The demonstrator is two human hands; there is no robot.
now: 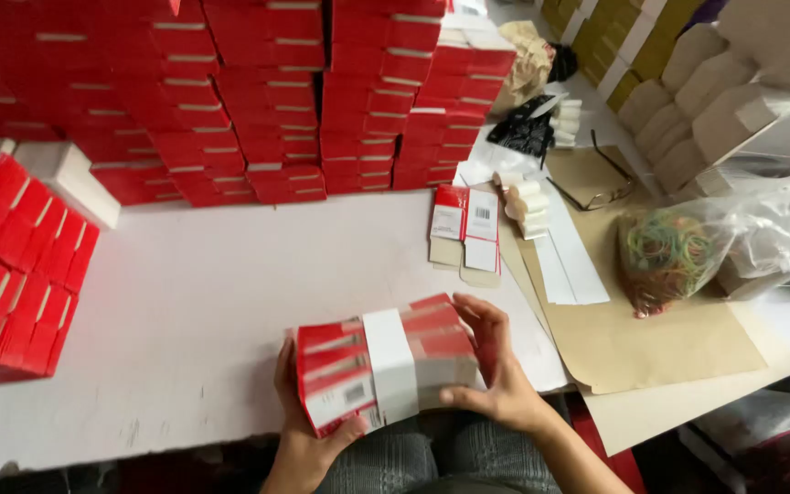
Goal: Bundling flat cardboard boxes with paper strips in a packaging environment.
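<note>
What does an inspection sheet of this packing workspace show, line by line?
Surface: white table top, partly covered by brown paper sheets.
Job's things: bundle of flat red-and-white cartons with a white paper band, at the table's near edge.
Clutter: one flat red-and-white carton; clear plastic bag of coloured rubber bands; spectacles; white paper strips.
Grippers: left hand and right hand hold the bundle's ends.
Cables: nothing seen.
Surroundings: tall stacks of red cartons behind; more red bundles on the left.

Bare forearms without sleeves, no rings or watch visible, grey checked trousers (pixel 413 462).
</note>
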